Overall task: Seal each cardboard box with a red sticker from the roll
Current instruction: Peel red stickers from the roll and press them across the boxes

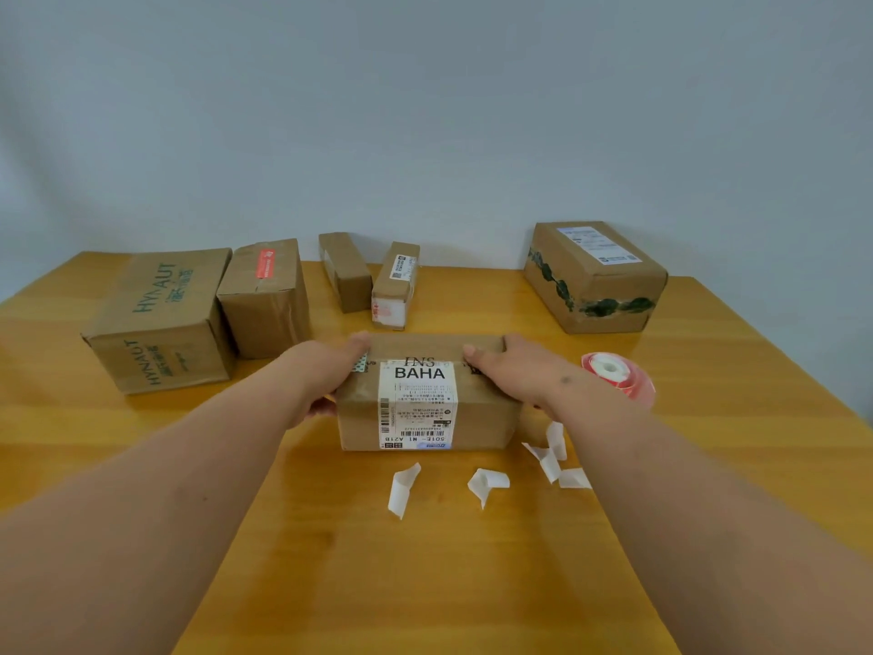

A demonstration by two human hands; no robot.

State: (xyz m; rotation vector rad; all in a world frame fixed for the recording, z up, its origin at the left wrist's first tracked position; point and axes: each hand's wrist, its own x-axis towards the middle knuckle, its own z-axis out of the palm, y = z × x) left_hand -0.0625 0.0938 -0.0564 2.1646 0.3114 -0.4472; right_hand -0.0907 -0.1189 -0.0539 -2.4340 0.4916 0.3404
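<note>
- Box with the BAHA label sits in the middle of the frame; your left hand and right hand grip its ends.
- Sticker roll lies middle right; an elbow bump could roll it away.

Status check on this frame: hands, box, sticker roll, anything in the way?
Left hand and right hand grip the BAHA box by its ends. Sticker roll idle at right. Backing scraps litter the table; nothing blocking.
</note>
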